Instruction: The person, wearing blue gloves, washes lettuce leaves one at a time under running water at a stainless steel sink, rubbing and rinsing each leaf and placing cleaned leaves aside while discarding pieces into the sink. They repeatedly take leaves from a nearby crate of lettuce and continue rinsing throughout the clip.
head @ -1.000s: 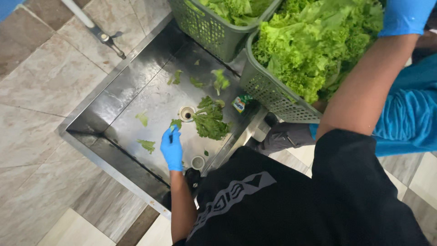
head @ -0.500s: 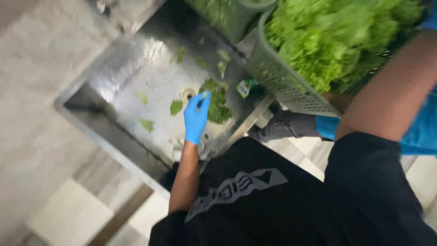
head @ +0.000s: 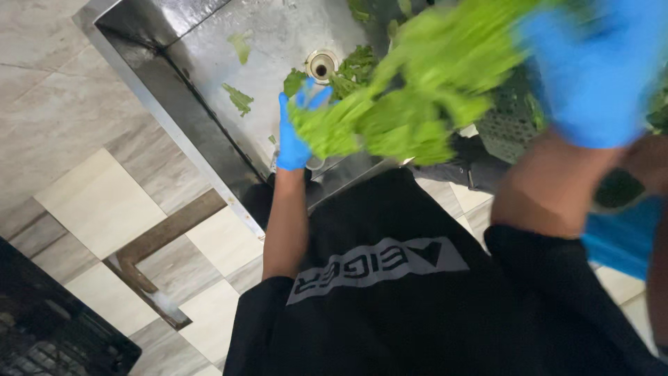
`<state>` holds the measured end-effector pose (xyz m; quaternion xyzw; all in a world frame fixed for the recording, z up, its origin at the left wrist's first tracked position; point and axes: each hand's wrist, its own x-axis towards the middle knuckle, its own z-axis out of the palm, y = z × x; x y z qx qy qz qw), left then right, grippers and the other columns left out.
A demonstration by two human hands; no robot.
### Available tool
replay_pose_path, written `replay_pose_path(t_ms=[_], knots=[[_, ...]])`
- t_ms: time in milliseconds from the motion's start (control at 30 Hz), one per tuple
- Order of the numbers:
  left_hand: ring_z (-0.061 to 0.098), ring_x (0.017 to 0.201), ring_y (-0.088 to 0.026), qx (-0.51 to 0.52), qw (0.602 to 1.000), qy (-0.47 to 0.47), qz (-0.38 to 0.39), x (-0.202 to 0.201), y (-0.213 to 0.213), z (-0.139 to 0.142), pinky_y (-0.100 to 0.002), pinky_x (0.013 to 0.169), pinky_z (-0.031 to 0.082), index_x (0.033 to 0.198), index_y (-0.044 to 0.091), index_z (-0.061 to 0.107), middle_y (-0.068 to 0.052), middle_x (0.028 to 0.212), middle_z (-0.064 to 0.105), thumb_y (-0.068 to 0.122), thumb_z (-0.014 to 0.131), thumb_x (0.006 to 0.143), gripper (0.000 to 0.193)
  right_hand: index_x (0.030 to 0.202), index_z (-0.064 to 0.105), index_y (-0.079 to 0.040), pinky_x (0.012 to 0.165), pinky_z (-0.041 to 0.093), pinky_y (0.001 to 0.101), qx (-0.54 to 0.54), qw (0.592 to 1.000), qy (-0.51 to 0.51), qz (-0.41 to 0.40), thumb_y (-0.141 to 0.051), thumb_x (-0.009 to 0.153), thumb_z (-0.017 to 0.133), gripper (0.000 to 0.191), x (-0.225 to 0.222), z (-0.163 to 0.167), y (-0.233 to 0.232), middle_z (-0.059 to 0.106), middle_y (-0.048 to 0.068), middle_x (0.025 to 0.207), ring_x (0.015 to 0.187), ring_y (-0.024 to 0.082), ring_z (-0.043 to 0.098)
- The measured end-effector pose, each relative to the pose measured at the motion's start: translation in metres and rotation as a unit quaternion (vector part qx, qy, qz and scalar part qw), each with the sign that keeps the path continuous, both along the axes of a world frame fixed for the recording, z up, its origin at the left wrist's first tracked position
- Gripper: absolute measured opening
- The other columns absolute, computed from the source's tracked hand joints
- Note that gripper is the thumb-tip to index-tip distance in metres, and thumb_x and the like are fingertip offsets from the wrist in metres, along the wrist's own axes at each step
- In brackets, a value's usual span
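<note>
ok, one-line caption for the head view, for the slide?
Blue-gloved left hand and right hand hold a blurred bunch of green lettuce above a steel sink strewn with leaf scraps.

A bunch of lettuce (head: 410,104), bright green and frilly, hangs blurred over the near right part of the steel sink (head: 188,132). Its left end touches the left hand (head: 296,132), its right end runs to the right hand (head: 598,69), both blue-gloved.
</note>
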<state>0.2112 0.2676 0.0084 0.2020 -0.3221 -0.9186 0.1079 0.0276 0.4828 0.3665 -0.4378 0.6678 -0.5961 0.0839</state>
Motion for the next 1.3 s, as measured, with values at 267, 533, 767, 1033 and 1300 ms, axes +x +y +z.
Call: replay_pose_path(t_ms=[267, 533, 767, 1033, 1300], knots=[[0.064, 0.117, -0.019, 0.094, 0.987, 0.021, -0.127, -0.038, 0.019, -0.044, -0.036, 0.102, 0.052, 0.144, 0.001, 0.054, -0.009, 0.132, 0.065, 0.018, 0.07, 0.097, 0.052, 0.125, 0.072, -0.012, 0.09, 0.052, 0.0413, 0.333, 0.939, 0.089, 0.018, 0.0, 0.094, 0.07, 0.033, -0.018, -0.195, -0.023, 0.065, 0.017, 0.105, 0.099, 0.037, 0.065], [0.064, 0.098, -0.014, -0.182, 0.956, -0.223, -0.053, -0.035, 0.023, -0.106, -0.031, 0.087, 0.053, 0.122, 0.001, 0.071, -0.006, 0.111, 0.073, 0.013, 0.077, 0.091, 0.034, 0.123, 0.073, -0.01, 0.108, 0.046, 0.0456, 0.274, 0.957, -0.051, -0.081, 0.0, 0.098, 0.067, 0.028, -0.063, -0.386, 0.023, 0.068, 0.022, 0.13, 0.13, 0.04, 0.061], [0.072, 0.097, -0.028, -0.439, 0.836, -0.316, -0.095, -0.036, 0.022, -0.104, -0.038, 0.086, 0.055, 0.121, 0.005, 0.071, -0.018, 0.11, 0.074, 0.031, 0.073, 0.092, 0.038, 0.145, 0.051, -0.01, 0.105, 0.041, 0.0499, 0.599, 0.798, -0.032, -0.054, -0.025, 0.08, 0.084, 0.075, -0.063, -0.406, -0.003, 0.049, 0.027, 0.144, 0.13, 0.044, 0.048], [0.055, 0.083, -0.016, -0.309, 0.892, -0.275, -0.182, -0.02, 0.038, -0.116, -0.034, 0.073, 0.049, 0.116, -0.003, 0.072, -0.015, 0.095, 0.066, 0.027, 0.064, 0.103, 0.033, 0.124, 0.071, -0.016, 0.103, 0.051, 0.0469, 0.516, 0.845, -0.1, 0.1, -0.044, 0.086, 0.073, 0.048, -0.021, -0.406, -0.056, 0.069, 0.015, 0.127, 0.118, 0.036, 0.066], [0.076, 0.104, -0.021, -0.45, 0.802, -0.263, -0.29, -0.018, 0.04, -0.093, -0.035, 0.095, 0.054, 0.119, 0.01, 0.079, -0.014, 0.108, 0.083, 0.035, 0.063, 0.097, 0.036, 0.107, 0.077, -0.022, 0.079, 0.055, 0.0524, 0.479, 0.876, 0.059, 0.023, -0.037, 0.067, 0.073, 0.043, -0.004, -0.375, -0.014, 0.075, 0.011, 0.099, 0.092, 0.036, 0.071]])
